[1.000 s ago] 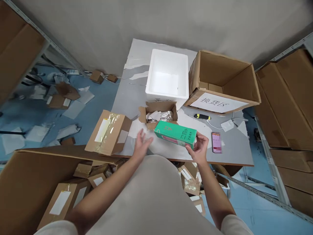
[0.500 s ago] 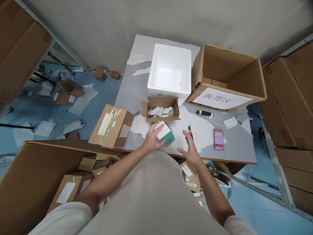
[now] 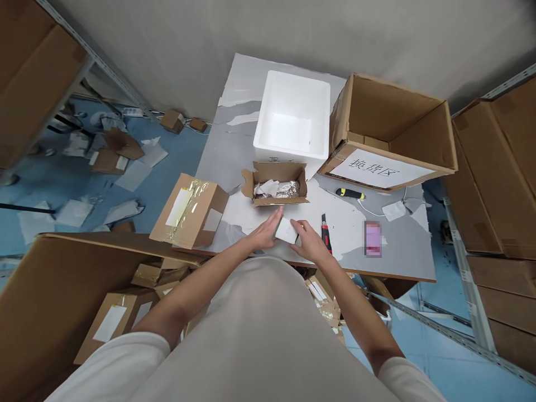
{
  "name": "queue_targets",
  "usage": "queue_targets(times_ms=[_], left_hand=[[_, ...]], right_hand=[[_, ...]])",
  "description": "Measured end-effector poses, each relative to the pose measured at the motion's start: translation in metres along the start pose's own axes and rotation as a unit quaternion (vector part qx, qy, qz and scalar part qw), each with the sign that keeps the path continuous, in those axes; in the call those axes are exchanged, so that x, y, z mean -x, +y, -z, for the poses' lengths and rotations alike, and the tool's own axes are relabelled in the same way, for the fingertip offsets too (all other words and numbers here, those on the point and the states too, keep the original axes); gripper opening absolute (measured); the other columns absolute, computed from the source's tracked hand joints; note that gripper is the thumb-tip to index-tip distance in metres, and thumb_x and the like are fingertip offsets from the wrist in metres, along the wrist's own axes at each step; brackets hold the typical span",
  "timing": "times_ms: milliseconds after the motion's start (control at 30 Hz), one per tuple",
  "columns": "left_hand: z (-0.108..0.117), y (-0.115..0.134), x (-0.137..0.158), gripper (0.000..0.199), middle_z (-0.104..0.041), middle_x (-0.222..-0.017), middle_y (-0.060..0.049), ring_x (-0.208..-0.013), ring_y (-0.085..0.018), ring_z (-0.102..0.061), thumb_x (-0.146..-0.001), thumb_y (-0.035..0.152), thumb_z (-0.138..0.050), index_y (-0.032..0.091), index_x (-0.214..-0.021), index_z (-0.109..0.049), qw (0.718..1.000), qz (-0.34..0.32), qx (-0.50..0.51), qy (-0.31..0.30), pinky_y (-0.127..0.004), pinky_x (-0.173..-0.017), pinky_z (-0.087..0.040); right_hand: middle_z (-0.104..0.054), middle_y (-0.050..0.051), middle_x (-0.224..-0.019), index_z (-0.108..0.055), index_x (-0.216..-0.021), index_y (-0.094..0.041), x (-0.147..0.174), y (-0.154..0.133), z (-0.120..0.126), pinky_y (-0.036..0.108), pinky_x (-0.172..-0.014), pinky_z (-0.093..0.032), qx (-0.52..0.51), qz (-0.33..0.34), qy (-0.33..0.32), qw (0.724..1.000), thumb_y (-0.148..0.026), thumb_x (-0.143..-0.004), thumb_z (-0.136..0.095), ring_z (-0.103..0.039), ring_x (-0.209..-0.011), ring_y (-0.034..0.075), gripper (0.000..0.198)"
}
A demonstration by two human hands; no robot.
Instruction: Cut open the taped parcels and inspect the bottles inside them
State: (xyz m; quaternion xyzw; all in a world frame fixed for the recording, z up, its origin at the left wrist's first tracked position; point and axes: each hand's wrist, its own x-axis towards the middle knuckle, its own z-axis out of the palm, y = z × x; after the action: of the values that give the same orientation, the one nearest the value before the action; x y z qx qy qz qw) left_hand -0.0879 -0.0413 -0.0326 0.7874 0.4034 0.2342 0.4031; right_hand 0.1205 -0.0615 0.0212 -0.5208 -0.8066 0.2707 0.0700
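A small white box (image 3: 287, 230) is held between my two hands near the front edge of the table. My left hand (image 3: 267, 230) grips its left side, and my right hand (image 3: 307, 240) has its fingers on the right side. Only white faces of the box show now. Just beyond it stands an open small cardboard box (image 3: 274, 201) with crumpled white paper (image 3: 268, 188) and silvery wrapping (image 3: 288, 190) inside. A red and black box cutter (image 3: 325, 234) lies to the right of my right hand.
A white foam box (image 3: 262, 146) and a large open carton (image 3: 397, 106) with a handwritten sign stand at the back. A taped carton (image 3: 196, 215) sits at left. A yellow-black knife (image 3: 350, 194) and a pixelated pink item (image 3: 372, 239) lie at right. Shelving flanks the table (image 3: 234, 84).
My right hand has moved left from beside the box cutter and closed onto the box. The box has turned, so its green side no longer shows.
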Motion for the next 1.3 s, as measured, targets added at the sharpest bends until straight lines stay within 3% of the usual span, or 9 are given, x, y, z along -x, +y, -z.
queue_targets(times_ms=[133,233,500,733,900,1000,1100,1200,1300], left_hand=[[-0.013,0.004,0.013,0.098,-0.034,-0.143,-0.019,-0.13,-0.031,-0.041,-0.071,0.027,-0.07,0.017,-0.148,-0.01,0.993,0.082,0.013,0.089,-0.048,-0.106,-0.038],[-0.02,0.005,0.014,0.1,-0.04,-0.138,-0.019,-0.129,-0.034,-0.041,-0.062,0.036,-0.078,0.016,-0.143,-0.022,0.991,0.09,0.023,0.101,-0.05,-0.104,-0.039],[-0.013,-0.004,-0.011,0.078,-0.052,-0.127,-0.015,-0.119,-0.029,-0.051,-0.067,0.036,-0.077,0.018,-0.132,-0.038,0.994,0.065,0.028,0.088,-0.047,-0.098,-0.044],[-0.005,-0.006,-0.017,0.076,-0.05,-0.131,-0.016,-0.122,-0.03,-0.049,-0.069,0.026,-0.075,0.016,-0.134,-0.037,0.997,0.055,0.019,0.052,-0.047,-0.102,-0.041],[0.005,-0.008,-0.022,0.075,-0.049,-0.132,-0.017,-0.122,-0.031,-0.049,-0.069,0.026,-0.073,0.016,-0.134,-0.037,0.999,0.043,0.02,0.024,-0.047,-0.101,-0.042],[0.01,-0.008,-0.025,0.075,-0.051,-0.131,-0.016,-0.121,-0.031,-0.05,-0.067,0.022,-0.072,0.016,-0.134,-0.039,0.999,0.03,0.023,-0.008,-0.047,-0.1,-0.042],[0.01,-0.008,-0.023,0.08,-0.05,-0.133,-0.015,-0.123,-0.031,-0.049,-0.065,0.023,-0.073,0.017,-0.137,-0.037,0.998,0.012,0.031,-0.05,-0.047,-0.102,-0.041],[0.01,-0.006,-0.019,0.096,-0.045,-0.139,-0.017,-0.125,-0.031,-0.048,-0.066,0.027,-0.073,0.019,-0.146,-0.021,0.997,0.009,0.041,-0.066,-0.046,-0.102,-0.041],[0.015,0.0,-0.015,0.112,-0.037,-0.144,-0.019,-0.129,-0.033,-0.044,-0.064,0.033,-0.076,0.019,-0.15,-0.005,0.998,0.0,0.026,-0.059,-0.047,-0.1,-0.042]], right_hand=[[-0.055,0.017,-0.108,-0.034,-0.138,-0.012,-0.001,-0.017,-0.011,0.042,-0.074,-0.052,0.042,-0.129,0.063,0.989,-0.051,-0.077,-0.064,-0.06,-0.092,0.031,0.078],[-0.059,0.018,-0.105,-0.034,-0.137,-0.011,0.002,-0.024,-0.016,0.042,-0.071,-0.051,0.028,-0.135,0.079,0.987,-0.055,-0.083,-0.055,-0.06,-0.091,0.031,0.073],[-0.048,0.016,-0.137,-0.05,-0.131,-0.021,-0.014,0.003,0.009,0.053,-0.1,-0.039,0.087,0.069,0.064,0.992,-0.034,-0.089,-0.051,-0.042,-0.126,0.034,0.044],[-0.05,0.019,-0.136,-0.052,-0.129,-0.015,-0.032,0.014,0.02,0.051,-0.101,-0.04,0.152,0.131,-0.005,0.98,-0.032,-0.089,-0.054,-0.044,-0.127,0.035,0.044],[-0.048,0.02,-0.137,-0.048,-0.132,-0.014,-0.032,0.011,0.01,0.05,-0.097,-0.043,0.177,0.137,0.0,0.975,-0.027,-0.091,-0.046,-0.044,-0.127,0.037,0.043],[-0.059,0.016,-0.126,-0.051,-0.129,-0.017,-0.032,0.018,0.011,0.043,-0.09,-0.048,0.119,0.096,0.016,0.988,-0.027,-0.093,-0.04,-0.056,-0.115,0.03,0.039],[-0.063,0.011,-0.115,-0.049,-0.127,-0.02,-0.036,0.026,0.013,0.039,-0.082,-0.051,0.019,-0.019,0.109,0.994,-0.033,-0.096,-0.033,-0.062,-0.101,0.025,0.038],[-0.061,0.012,-0.111,-0.05,-0.123,-0.02,-0.04,0.033,0.005,0.04,-0.085,-0.05,-0.057,-0.087,0.217,0.971,-0.04,-0.095,-0.035,-0.059,-0.101,0.025,0.038],[-0.057,0.012,-0.11,-0.054,-0.119,-0.02,-0.039,0.037,-0.008,0.042,-0.09,-0.048,-0.079,-0.088,0.238,0.964,-0.039,-0.095,-0.033,-0.055,-0.105,0.024,0.037]])
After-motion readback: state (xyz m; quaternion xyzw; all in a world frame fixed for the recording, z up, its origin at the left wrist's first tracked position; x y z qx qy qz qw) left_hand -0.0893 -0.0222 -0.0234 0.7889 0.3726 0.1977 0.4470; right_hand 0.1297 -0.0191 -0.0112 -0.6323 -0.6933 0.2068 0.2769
